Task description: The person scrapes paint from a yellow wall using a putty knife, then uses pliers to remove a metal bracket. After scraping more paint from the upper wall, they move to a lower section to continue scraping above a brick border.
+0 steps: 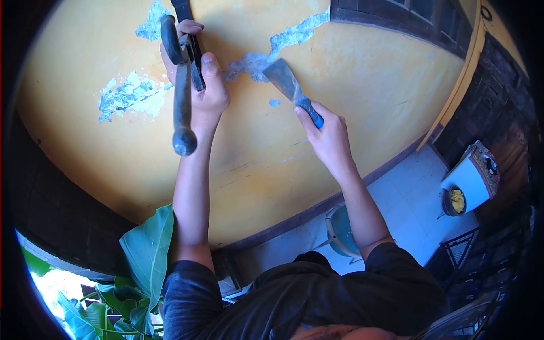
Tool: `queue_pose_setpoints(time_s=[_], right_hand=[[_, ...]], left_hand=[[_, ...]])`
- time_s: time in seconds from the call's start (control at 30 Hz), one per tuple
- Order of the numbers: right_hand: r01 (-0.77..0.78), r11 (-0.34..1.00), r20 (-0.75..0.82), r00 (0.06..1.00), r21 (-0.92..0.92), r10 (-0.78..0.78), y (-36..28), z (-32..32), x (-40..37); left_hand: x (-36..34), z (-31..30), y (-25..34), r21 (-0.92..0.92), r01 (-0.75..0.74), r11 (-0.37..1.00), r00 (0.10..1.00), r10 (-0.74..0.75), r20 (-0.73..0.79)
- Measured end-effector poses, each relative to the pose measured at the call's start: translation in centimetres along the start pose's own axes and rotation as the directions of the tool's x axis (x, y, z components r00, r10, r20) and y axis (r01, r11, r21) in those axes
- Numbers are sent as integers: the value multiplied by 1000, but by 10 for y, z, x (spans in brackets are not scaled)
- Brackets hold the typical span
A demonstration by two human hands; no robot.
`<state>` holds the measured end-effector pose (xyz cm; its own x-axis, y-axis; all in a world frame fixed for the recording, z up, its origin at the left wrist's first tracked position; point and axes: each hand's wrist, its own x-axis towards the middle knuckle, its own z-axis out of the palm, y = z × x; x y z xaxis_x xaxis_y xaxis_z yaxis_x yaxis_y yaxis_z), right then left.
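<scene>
A yellow wall (255, 136) fills most of the view, with blue-white patches of peeled paint (133, 96) at the left and upper middle. My right hand (330, 136) grips the blue handle of a putty knife (286, 81), its wide metal blade touching or close to the peeled patch (249, 67). My left hand (208, 85) is raised at the upper left, fingers wrapped round a dark flat bar (196, 65). In front of that hand hangs a dark metal piece with a round knob end (183, 107); whether it joins the bar is unclear.
Dark framing (391, 25) borders the wall above. Large green leaves (148, 249) stand at the lower left. Down on the pale tiled floor (408, 181) are a round teal-topped stool or table (341, 229), a white cabinet (469, 178) and a pot with something yellow (455, 201).
</scene>
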<state>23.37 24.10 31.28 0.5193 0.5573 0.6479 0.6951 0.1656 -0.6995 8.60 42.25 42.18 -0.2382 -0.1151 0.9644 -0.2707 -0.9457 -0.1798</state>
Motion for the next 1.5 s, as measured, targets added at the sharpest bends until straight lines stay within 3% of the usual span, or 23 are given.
queue_pose_setpoints(time_s=[0.07, 0.2, 0.3, 0.37, 0.5, 0.6, 0.67, 0.73, 0.77, 0.8, 0.83, 0.87, 0.9, 0.93, 0.97, 1.03, 1.07, 1.13, 1.2, 1.3, 1.4, 1.47, 1.5], right_hand=[[21, 1000, -19, 1000, -5, -21, 8, 0, 1], [-33, 998, 14, 999, -49, 33, -8, -1, 9], [-23, 1000, -4, 1000, -21, 23, -10, 4, 3], [42, 999, -72, 997, 23, -40, 1, 10, -3], [-90, 984, 36, 995, -155, 97, -4, 1, 1], [-13, 998, -8, 1000, -63, 13, -12, 3, 7], [12, 999, -5, 1000, -44, -12, -3, 2, 4], [-3, 998, -10, 1000, -61, 3, 6, 0, -2], [-28, 996, -7, 1000, -89, 27, 10, -4, -5], [-45, 992, -1, 999, -120, 45, 12, -7, -1], [-27, 994, -6, 1000, -109, 26, 11, -8, 5], [-18, 995, -6, 1000, -100, 17, 10, -7, 6], [-14, 996, -1, 1000, -89, 14, 9, -6, 5], [-7, 997, 2, 1000, -73, 7, 7, -5, 5], [-1, 998, 3, 1000, -57, 1, 4, -5, 5], [-6, 998, 13, 1000, -63, 7, 7, -9, 2], [-13, 996, 20, 1000, -85, 15, 11, -12, 0], [-3, 993, 13, 1000, -116, 5, 22, -21, -2], [28, 991, 6, 1000, -127, -28, 36, -26, 1], [19, 995, 11, 1000, -102, -18, 26, -33, 19], [-27, 996, 70, 997, -84, 33, 25, -39, 26], [-7, 994, 68, 998, -112, 14, 43, -44, 14], [16, 992, 69, 998, -126, -7, 50, -46, 14]], left_hand=[[0, 2, -8, -21, -55, 998, 998, 54, -34], [-2, 0, -1, 13, -22, 1000, 1000, 22, -12], [3, -14, 9, 258, -40, 965, 992, 8, 125], [4, -12, 10, 204, -36, 978, 996, 17, 91], [-5, -9, 24, 42, 25, 999, 999, -24, -31], [-49, -11, 64, -59, 325, 944, 934, -330, -135], [-111, -29, 97, 101, 350, 931, 934, -339, -110], [-190, -53, 127, 207, 286, 936, 957, -288, -21], [-244, -66, 148, 192, 364, 911, 926, -376, 26], [-288, -75, 176, 89, 533, 841, 840, -539, 59], [-322, -94, 202, 182, 623, 761, 705, -646, 292], [-343, -106, 227, 280, 719, 636, 471, -742, 476], [-361, -117, 250, 418, 811, 410, 86, -790, 607], [-415, -140, 268, 644, 692, 325, -294, -688, 664], [-470, -169, 284, 818, 488, 303, -640, -513, 572], [-506, -218, 333, 937, 249, 245, -898, -305, 318], [-486, -244, 356, 844, 514, 153, -740, -418, 526], [-465, -253, 362, 789, 613, 32, -704, -432, 564], [-480, -230, 332, 961, 275, -29, -948, -172, 266], [-412, -208, 311, 811, 459, -363, -887, -137, 441], [-410, -202, 304, 910, 395, -128, -913, -161, 374], [-382, -184, 337, 990, 112, 86, -914, -382, 137], [-398, -185, 353, 989, 120, 83, -872, -468, 144]])
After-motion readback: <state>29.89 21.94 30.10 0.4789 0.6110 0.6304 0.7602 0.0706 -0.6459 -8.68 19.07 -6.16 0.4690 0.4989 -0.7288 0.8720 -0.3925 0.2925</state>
